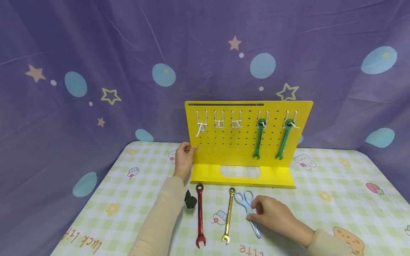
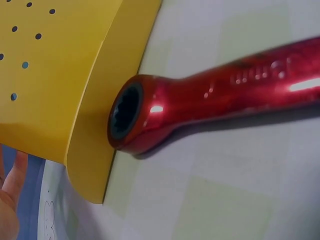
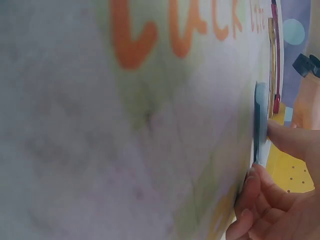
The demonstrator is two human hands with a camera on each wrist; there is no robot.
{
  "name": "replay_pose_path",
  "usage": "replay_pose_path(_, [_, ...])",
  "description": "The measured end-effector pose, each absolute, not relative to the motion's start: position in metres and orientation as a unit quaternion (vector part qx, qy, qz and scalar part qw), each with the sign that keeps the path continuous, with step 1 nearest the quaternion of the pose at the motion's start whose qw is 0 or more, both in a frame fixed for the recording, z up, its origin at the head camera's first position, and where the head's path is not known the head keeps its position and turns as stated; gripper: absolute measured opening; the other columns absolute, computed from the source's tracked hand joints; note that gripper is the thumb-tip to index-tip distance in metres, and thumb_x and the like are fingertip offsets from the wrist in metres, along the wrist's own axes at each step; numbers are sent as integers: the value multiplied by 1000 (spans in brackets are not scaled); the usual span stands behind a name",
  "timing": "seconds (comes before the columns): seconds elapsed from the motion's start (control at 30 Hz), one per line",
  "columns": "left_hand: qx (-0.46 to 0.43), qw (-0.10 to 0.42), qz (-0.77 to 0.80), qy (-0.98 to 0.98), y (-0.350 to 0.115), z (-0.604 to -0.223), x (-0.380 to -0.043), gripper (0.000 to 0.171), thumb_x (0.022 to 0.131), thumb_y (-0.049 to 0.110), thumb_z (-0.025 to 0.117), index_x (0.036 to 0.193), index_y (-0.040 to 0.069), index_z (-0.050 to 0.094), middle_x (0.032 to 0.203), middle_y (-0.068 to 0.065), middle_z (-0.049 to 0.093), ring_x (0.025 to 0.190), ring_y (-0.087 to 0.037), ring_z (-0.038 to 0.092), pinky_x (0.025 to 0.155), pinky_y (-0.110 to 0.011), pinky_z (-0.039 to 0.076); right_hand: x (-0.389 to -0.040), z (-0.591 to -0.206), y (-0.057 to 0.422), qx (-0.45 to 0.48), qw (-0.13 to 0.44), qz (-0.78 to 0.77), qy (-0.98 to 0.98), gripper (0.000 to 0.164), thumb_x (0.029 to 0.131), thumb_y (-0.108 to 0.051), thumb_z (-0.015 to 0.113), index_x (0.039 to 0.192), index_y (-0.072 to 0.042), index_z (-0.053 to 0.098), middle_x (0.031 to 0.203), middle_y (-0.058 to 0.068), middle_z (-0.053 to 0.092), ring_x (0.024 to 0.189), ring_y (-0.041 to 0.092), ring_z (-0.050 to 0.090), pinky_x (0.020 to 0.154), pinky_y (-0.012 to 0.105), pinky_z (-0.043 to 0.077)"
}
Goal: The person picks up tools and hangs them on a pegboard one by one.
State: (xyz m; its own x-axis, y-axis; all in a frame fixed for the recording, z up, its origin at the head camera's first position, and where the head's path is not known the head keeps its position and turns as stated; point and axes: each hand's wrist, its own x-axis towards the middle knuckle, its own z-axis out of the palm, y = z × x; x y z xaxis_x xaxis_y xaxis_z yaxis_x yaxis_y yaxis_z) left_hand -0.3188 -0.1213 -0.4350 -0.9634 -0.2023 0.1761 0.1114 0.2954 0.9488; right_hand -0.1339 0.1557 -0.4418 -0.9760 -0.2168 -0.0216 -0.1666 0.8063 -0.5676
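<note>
My left hand (image 1: 184,160) holds the left edge of a yellow pegboard stand (image 1: 240,142), thumb at the front and fingers partly hidden behind it. My right hand (image 1: 275,215) is down at a pair of light blue scissors (image 1: 246,202) lying on the tablecloth. Its thumb and forefinger pinch them around the middle, just below the loops; in the right wrist view the thumb touches the scissors (image 3: 260,120). Left of the scissors lie a gold combination wrench (image 1: 229,215) and a red combination wrench (image 1: 200,213), whose ring end (image 2: 132,112) is close to the stand's base.
Two green wrenches (image 1: 258,142) (image 1: 283,142) hang from white hooks on the board's right side. Several bare white hooks (image 1: 219,121) line its left part. A checked cloth (image 1: 336,213) covers the table, with a purple patterned curtain (image 1: 205,42) behind.
</note>
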Motion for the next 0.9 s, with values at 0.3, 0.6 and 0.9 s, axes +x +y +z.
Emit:
replay_pose_path(0.3, [24, 130, -595, -793, -122, -436, -319, 19, 96, 19, 66, 100, 2, 59, 100, -12, 60, 90, -23, 55, 76, -30, 47, -134, -438, 151, -68, 66, -270, 958, 31, 75, -34, 86, 79, -17, 60, 73, -7, 53, 63, 11, 47, 57, 32, 41])
replay_pose_path(0.6, [23, 133, -596, -791, -122, -436, -319, 19, 96, 18, 66, 98, 1, 58, 99, -11, 59, 89, -23, 54, 76, -30, 47, -132, -434, 157, -58, 109, -314, 941, 23, 81, -26, 81, 77, -14, 61, 69, -5, 55, 60, 14, 48, 54, 29, 40])
replay_pose_path(0.9, [20, 136, -598, -789, -121, -435, -317, 18, 96, 17, 66, 98, 1, 59, 98, -11, 59, 87, -23, 54, 73, -28, 46, -140, -435, 175, -121, 131, -438, 881, 19, 90, -20, 72, 86, -6, 60, 66, -3, 53, 57, 9, 44, 53, 22, 37])
